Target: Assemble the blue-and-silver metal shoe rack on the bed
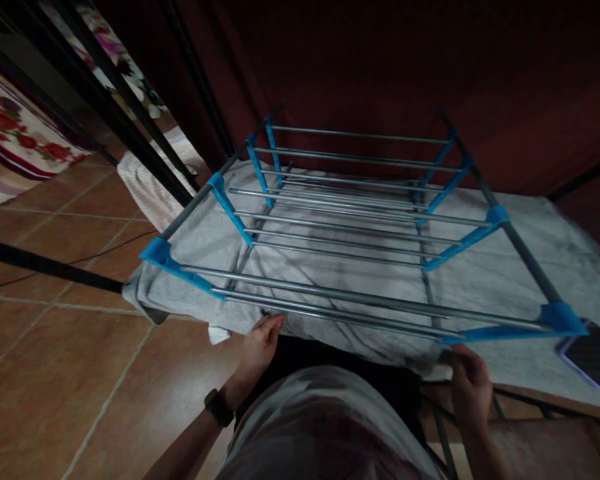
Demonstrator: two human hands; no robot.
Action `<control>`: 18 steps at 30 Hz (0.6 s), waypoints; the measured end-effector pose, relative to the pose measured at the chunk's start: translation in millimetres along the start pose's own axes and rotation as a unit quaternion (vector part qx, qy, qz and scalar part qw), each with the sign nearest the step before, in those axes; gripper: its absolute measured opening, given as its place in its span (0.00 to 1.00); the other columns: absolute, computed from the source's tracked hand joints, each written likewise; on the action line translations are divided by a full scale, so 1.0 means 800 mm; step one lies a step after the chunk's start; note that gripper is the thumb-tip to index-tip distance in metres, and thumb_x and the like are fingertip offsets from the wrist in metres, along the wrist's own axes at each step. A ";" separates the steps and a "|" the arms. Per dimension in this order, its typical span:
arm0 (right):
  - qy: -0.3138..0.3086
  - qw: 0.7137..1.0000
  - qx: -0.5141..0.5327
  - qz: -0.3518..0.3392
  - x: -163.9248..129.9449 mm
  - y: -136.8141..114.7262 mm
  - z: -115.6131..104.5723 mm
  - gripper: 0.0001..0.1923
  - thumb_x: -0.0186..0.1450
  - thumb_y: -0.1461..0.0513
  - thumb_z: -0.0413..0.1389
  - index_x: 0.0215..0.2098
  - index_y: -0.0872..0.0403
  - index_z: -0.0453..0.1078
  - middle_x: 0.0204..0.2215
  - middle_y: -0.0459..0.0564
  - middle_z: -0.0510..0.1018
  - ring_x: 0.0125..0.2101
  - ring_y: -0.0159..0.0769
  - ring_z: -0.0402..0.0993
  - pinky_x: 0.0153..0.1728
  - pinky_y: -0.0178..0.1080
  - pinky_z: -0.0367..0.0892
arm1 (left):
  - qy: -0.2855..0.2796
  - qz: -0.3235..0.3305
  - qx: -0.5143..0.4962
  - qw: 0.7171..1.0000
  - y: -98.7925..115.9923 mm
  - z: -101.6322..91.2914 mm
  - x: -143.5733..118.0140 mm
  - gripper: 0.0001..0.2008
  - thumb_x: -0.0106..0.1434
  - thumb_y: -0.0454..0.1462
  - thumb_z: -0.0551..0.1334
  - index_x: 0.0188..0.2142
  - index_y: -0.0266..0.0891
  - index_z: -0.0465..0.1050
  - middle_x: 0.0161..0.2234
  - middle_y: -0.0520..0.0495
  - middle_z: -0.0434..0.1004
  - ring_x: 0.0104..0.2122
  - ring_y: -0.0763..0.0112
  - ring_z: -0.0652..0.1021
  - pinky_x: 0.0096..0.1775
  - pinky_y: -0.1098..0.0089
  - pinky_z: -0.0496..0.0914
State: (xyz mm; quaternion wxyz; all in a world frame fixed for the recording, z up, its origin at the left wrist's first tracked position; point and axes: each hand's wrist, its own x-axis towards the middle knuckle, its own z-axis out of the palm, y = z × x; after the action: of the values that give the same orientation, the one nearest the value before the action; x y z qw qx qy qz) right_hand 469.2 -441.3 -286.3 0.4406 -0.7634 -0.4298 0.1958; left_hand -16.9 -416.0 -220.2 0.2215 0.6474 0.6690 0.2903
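A rack of grey metal rods and blue plastic brackets [233,210] lies across a bed-like surface covered with a grey cloth [300,253]. Below the rack's front left, my left hand [263,339] is at the near edge of the cloth, fingers bent and close together; what they grip, if anything, is hidden. My right hand [470,387] is under the front right blue bracket [563,323], near its inner end. Its fingers are curled and slightly blurred, and I cannot make out what is in them.
A phone [593,353] lies on the cloth at the right, beside the rack's corner. Black metal bars [100,107] cross the left side. A dark red curtain [380,67] hangs behind the rack. A striped cloth [147,190] hangs past the left bars above the tiled floor [45,340].
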 end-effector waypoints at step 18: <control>0.005 0.991 0.124 0.054 0.002 -0.068 0.039 0.16 0.60 0.58 0.52 0.43 0.50 0.75 0.42 0.47 0.82 0.46 0.46 0.74 0.57 0.50 0.67 | 0.023 0.414 0.191 0.890 0.001 0.079 0.065 0.19 0.73 0.34 0.54 0.60 0.42 0.74 0.49 0.39 0.85 0.45 0.50 0.84 0.48 0.53 0.75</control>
State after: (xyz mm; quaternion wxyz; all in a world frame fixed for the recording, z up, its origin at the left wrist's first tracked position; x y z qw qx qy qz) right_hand 422.7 -411.2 -257.2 0.5231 -0.7256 -0.3583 0.2676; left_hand 23.1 -358.1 -261.6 -0.0622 0.8888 0.3876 0.2367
